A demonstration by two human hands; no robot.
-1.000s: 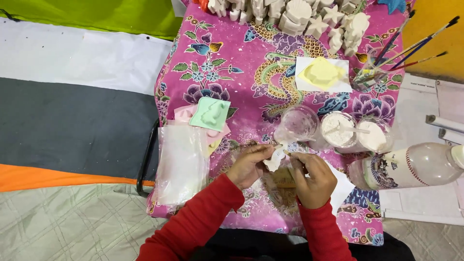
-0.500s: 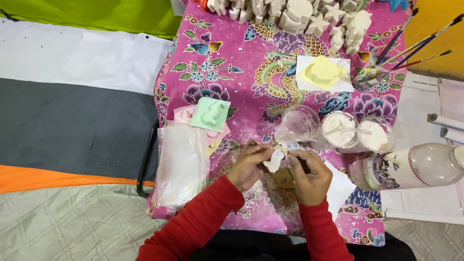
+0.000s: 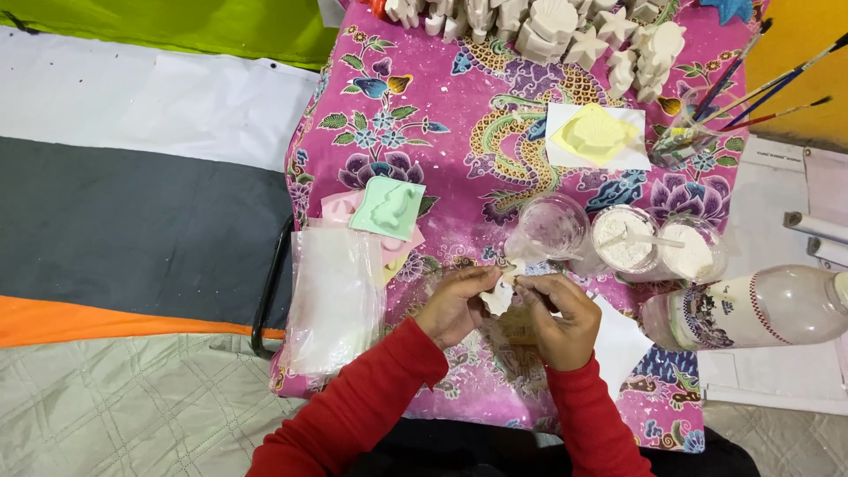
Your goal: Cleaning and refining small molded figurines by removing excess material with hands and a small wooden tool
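Hands, two, around one plaster piece.

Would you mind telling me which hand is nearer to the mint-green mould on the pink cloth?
Left. The left hand sits just below and right of the mint-green mould; the right hand lies farther right, beyond the left.

Cups behind hands, bottle perhaps right

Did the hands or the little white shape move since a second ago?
Hardly. The left hand and right hand keep pinching the small white piece between them, with no clear shift. The green mould, the powder cups and the bottle stayed put.
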